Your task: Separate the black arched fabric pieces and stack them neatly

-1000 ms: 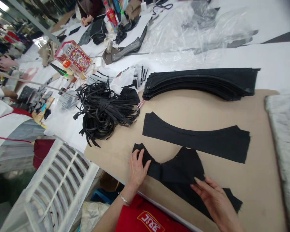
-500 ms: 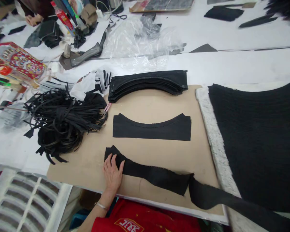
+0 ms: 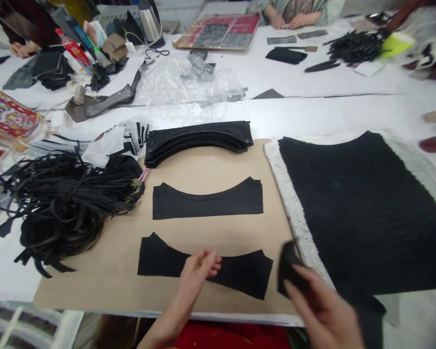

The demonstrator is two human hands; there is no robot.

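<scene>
Over the middle of the lower black fabric piece point(image 3: 240, 271), my left hand point(image 3: 199, 266) has its fingers curled together; whether anything is between them is hidden. The piece lies flat on the brown board point(image 3: 203, 232), its curved edge facing away from me. At the board's right edge, my right hand point(image 3: 323, 300) grips another black fabric piece point(image 3: 288, 269), raised and blurred, with more black fabric point(image 3: 366, 315) below the hand. A second cut black piece point(image 3: 207, 206) lies flat farther up the board. Behind it sits a stack of black curved pieces point(image 3: 199, 138).
Left of the board lies a heap of black strips point(image 3: 65, 198). On the right, a wide spread of layered black pieces point(image 3: 363, 208) covers a white pad point(image 3: 301, 228). Farther back are crumpled clear plastic point(image 3: 189, 87), a kettle point(image 3: 150, 22) and a co-worker's hands point(image 3: 288, 22).
My left hand has moved right from the lower piece's left end to its middle. My right hand has come into view with black fabric. The strip trailing right is no longer stretched out.
</scene>
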